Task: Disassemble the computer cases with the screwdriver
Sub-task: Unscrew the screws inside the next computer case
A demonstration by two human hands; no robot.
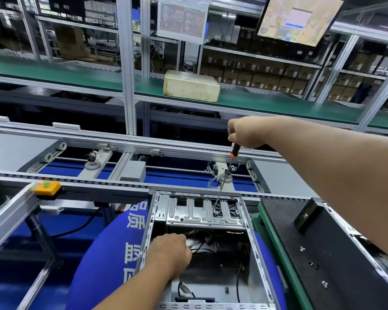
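The right hand [248,132] grips the screwdriver [225,175] by its handle; the long shaft slants down and left, its tip on the drive cage [188,211] at the far end of the open computer case [259,260]. The left hand [169,251], fingers curled, rests among cables [202,245] nearer the body; whether it grips them I cannot tell.

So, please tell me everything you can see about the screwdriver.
The screwdriver has a black handle with an orange collar at its lower end and a long, thin bare-metal shaft. It stands nearly upright, leaning a little, handle up and tip down. The right hand grips the top of the handle from above. The tip is down at the perforated metal drive cage at the far end of the open computer case. Whether it sits in a screw head is too small to tell.
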